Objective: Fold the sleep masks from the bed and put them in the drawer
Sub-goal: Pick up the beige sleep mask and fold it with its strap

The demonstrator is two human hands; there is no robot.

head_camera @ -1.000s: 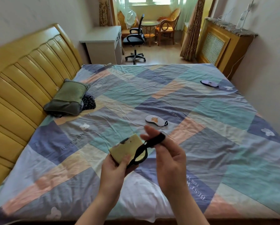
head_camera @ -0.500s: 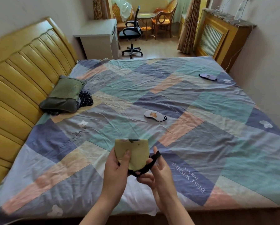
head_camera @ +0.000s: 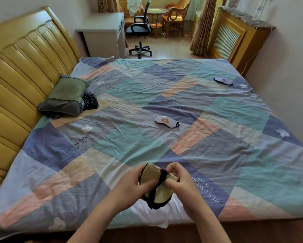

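Observation:
A yellow sleep mask (head_camera: 162,192), folded in half, is held above the near edge of the bed. Its black strap runs across its face. My left hand (head_camera: 131,183) grips the mask's left side, thumb on top. My right hand (head_camera: 180,179) pinches the strap and the mask's right edge. A white sleep mask (head_camera: 166,121) with a cartoon bear lies flat in the middle of the bed. A purple sleep mask (head_camera: 223,80) lies near the far right corner. No drawer front is clearly visible.
The bed (head_camera: 217,155) has a patchwork cover and a yellow padded headboard (head_camera: 20,71) on the left. A green pillow (head_camera: 66,95) and a dark checked cloth (head_camera: 90,100) lie by the headboard. Beyond the bed stand a white desk (head_camera: 103,34) and an office chair (head_camera: 141,30).
Both hands have lowered towards the bed's near edge. My right hand has brought the black strap across the folded yellow mask and closed in on it. The view has tilted downward.

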